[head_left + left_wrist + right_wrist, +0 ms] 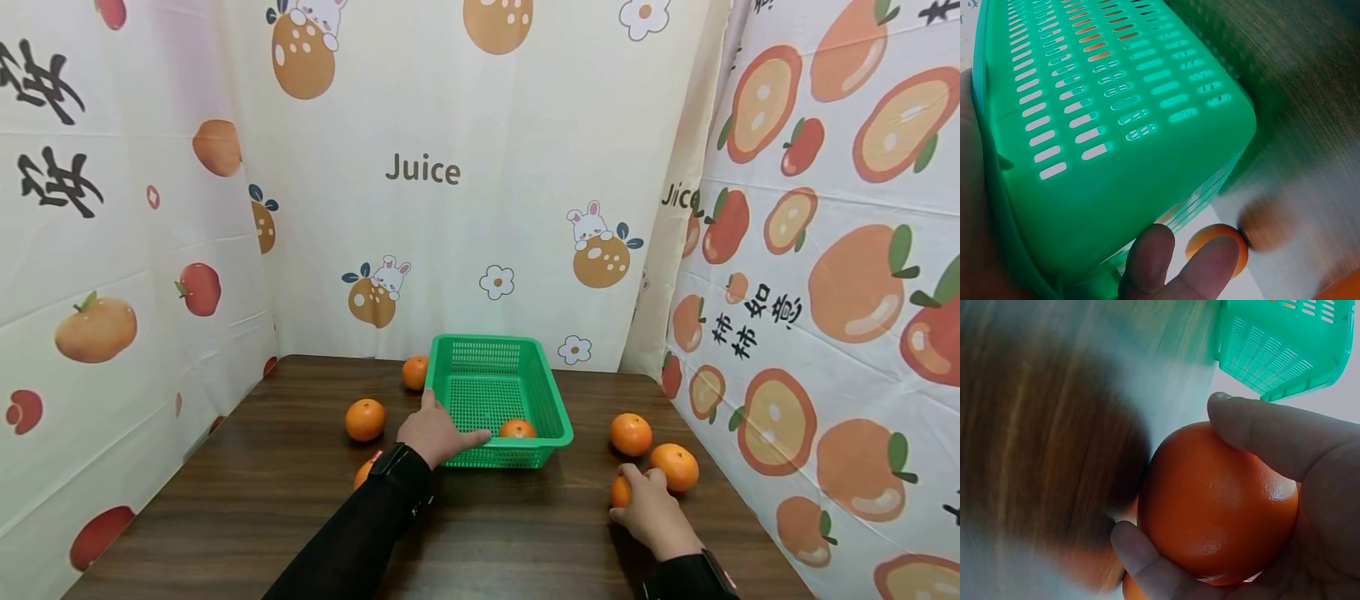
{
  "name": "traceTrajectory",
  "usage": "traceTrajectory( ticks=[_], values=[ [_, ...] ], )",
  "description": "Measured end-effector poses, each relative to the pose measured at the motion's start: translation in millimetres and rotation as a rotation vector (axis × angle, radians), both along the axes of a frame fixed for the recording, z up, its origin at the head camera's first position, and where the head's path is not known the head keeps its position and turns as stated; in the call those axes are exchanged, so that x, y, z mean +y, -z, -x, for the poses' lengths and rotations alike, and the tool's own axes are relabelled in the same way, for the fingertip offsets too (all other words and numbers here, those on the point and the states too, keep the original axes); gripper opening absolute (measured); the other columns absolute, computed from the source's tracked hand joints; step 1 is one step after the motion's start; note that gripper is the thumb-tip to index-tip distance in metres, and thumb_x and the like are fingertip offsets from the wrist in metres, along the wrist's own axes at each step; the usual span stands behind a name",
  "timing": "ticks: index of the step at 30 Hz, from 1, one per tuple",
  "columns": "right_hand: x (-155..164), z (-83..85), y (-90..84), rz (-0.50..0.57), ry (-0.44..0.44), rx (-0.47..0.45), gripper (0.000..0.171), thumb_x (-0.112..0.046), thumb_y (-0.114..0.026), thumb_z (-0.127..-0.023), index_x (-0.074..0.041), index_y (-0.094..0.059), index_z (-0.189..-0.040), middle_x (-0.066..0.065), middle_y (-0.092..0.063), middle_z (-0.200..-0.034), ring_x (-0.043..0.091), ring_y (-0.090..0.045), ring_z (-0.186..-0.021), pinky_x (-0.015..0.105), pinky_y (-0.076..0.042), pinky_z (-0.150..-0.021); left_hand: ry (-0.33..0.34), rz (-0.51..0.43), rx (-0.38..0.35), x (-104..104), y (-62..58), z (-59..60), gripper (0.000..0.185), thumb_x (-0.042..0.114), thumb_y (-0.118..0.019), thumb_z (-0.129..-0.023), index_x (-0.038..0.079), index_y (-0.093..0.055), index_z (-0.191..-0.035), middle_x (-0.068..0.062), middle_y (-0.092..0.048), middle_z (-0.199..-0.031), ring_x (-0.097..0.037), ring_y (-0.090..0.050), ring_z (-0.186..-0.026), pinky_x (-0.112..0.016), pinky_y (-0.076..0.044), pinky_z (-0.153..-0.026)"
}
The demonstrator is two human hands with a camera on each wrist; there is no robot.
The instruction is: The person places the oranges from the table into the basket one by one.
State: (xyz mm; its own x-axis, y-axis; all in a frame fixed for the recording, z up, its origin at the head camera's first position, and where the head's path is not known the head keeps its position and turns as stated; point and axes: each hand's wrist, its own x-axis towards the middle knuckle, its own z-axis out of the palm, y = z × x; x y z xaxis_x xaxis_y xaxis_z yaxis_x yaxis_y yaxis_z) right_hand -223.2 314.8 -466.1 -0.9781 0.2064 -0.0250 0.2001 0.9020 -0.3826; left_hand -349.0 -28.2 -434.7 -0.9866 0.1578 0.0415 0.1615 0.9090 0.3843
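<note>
A green plastic basket (553, 392) with slotted walls stands on the table, and one orange (517, 428) lies inside near its front wall. My left hand (431, 433) holds the basket's near left corner, thumb along the front rim and fingers against the left side wall, as the left wrist view shows. To the right of the basket, my right hand (654, 512) grips another orange (1216, 506) between thumb and fingers. That fruit is low over the table or touching it; I cannot tell which. Two more oranges, one behind (631, 434) and one to the right (675, 467), sit close by.
Left of the basket lie several oranges: one at its far left side (415, 372), one farther left (365, 419), and one partly hidden by my left wrist (365, 472). Fruit-printed cloth (480, 208) encloses the dark wooden table (300, 467) at the back and both sides.
</note>
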Motion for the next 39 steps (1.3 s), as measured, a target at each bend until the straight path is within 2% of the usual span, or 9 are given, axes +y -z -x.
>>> traceTrajectory(
  ticks=[16,28,39],
  values=[
    [-0.7,1.6,0.9,0.009,0.027,0.028,0.067,-0.023,-0.086,-0.088,-0.002,-0.054,-0.144,0.043,-0.041,-0.132,0.046,-0.063,-0.089,0.061,-0.055,-0.082,0.005,0.004,0.006,-0.1,-1.2,0.7,0.115,0.092,-0.061,-0.081,-0.004,-0.063,-0.144,-0.021,-0.024,-0.176,-0.022,-0.061,-0.064,-0.036,-0.05,-0.059],
    [-13.7,0.0,-10.6,0.014,0.017,0.065,0.067,-0.023,-0.085,-0.09,-0.003,-0.054,-0.146,0.042,-0.042,-0.135,0.046,-0.064,-0.091,0.065,-0.054,-0.087,0.012,-0.016,0.008,-0.1,-0.1,-1.2,0.109,0.089,-0.063,-0.082,-0.005,-0.068,-0.137,-0.021,-0.023,-0.176,-0.022,-0.059,-0.057,-0.035,-0.046,-0.053],
    [-22.1,4.7,-21.5,-0.005,-0.006,0.153,0.064,-0.022,-0.084,-0.091,-0.005,-0.056,-0.145,0.039,-0.042,-0.138,0.045,-0.064,-0.092,0.063,-0.055,-0.089,0.008,-0.011,0.007,-0.4,0.0,-0.2,0.113,0.091,-0.062,-0.08,-0.005,-0.066,-0.14,-0.021,-0.023,-0.176,-0.022,-0.06,-0.061,-0.036,-0.049,-0.056]
  ],
)
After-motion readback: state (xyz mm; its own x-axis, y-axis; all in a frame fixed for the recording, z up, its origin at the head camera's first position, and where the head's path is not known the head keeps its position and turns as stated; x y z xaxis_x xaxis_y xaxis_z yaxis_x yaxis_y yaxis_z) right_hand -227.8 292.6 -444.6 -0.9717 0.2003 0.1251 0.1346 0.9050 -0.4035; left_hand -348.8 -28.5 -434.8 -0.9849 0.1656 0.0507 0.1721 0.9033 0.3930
